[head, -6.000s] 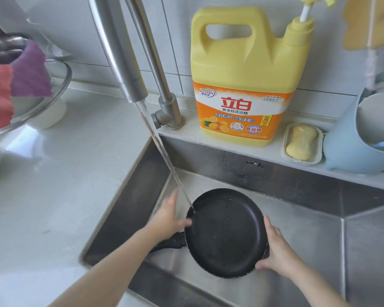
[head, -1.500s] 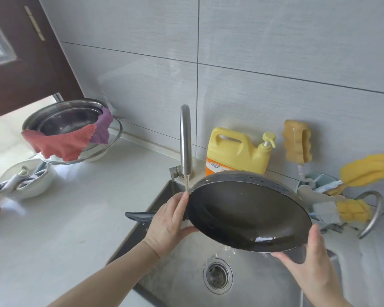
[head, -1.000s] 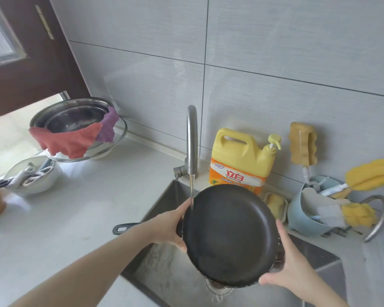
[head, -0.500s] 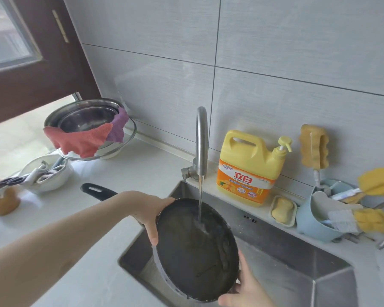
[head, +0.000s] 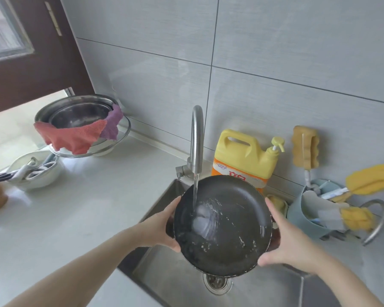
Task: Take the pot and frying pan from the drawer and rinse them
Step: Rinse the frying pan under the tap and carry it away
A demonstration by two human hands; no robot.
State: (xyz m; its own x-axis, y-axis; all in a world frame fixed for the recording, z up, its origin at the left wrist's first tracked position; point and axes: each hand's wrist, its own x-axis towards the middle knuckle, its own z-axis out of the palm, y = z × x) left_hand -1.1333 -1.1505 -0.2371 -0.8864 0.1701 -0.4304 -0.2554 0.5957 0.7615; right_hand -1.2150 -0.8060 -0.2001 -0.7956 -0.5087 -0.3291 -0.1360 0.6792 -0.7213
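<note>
The black frying pan (head: 228, 231) is held above the steel sink (head: 264, 289), its inside tilted toward me. Water from the curved faucet (head: 196, 138) falls onto the pan's upper left and spreads in a puddle. My left hand (head: 162, 224) grips the pan's left rim, thumb at the lower edge. My right hand (head: 286, 242) grips the right rim, with the thumb on the lower right edge. The pan's handle is hidden. No pot shows in the sink.
A yellow detergent jug (head: 246, 158) stands behind the pan on the sink ledge. A blue caddy (head: 308, 220) with yellow sponges sits at the right. Stacked steel bowls (head: 80, 114) with red and purple cloths and a white bowl (head: 36, 173) of utensils stand on the left counter.
The pan has turned from its wet underside to its inside facing me. Its handle, seen at the left half a second ago, is out of sight. Both hands have shifted along the rim.
</note>
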